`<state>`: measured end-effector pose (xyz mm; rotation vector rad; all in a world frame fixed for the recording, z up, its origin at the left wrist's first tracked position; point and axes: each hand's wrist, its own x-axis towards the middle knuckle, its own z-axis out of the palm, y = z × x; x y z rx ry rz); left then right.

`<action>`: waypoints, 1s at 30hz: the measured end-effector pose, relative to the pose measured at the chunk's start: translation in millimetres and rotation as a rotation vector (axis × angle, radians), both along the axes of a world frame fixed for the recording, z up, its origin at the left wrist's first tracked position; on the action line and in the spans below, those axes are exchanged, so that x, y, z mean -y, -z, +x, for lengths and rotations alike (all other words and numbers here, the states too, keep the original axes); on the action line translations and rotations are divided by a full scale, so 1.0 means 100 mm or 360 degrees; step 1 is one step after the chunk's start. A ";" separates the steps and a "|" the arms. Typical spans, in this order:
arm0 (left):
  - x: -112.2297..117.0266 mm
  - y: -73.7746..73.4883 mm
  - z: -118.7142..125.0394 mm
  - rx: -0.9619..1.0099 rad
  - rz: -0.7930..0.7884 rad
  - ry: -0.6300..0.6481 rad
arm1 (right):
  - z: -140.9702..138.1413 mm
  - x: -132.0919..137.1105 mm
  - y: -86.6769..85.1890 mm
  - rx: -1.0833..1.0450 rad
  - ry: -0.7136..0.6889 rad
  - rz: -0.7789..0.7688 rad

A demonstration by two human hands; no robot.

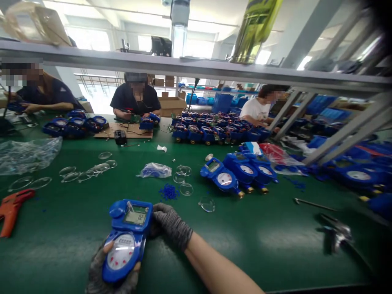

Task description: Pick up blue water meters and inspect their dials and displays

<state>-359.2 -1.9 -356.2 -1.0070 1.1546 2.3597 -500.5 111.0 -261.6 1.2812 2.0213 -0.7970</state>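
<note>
A blue water meter [139,237] with a small display and a round white dial is held up over the near part of the green table. My left hand [98,265], in a grey glove with bare fingertips, grips its lower end from beneath, the thumb along the dial's edge. Against the upper right side of the meter is my right hand [171,224], also gloved, its fingers closed and partly hidden behind the casing. Beyond the hands lie a heap of small blue pieces [169,191] and several clear round covers [186,188].
Several finished-looking blue meters [225,179] stand right of centre. An orange glue gun [14,208] lies at the left edge, a metal air gun [338,232] at the right. A shelf [196,67] crosses overhead. Across the table [245,245] sit co-workers [134,98] beside rows of open meters.
</note>
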 end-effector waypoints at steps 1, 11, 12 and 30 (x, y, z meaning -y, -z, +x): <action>0.01 -0.03 -0.01 -0.0032 -0.0034 -0.0016 | 0.02 0.03 0.02 -0.0032 -0.0036 0.0021; 0.12 0.20 0.02 -0.0263 -0.0055 0.0105 | -0.13 -0.34 -0.44 0.0046 -0.1341 0.0970; 0.11 0.24 0.04 -0.0350 -0.0160 0.0164 | -0.17 -0.43 -0.51 0.0051 -0.1486 0.1213; 0.24 0.71 -0.12 -0.0221 0.0121 0.0193 | -0.08 -0.37 -0.56 0.0861 -0.1977 0.1534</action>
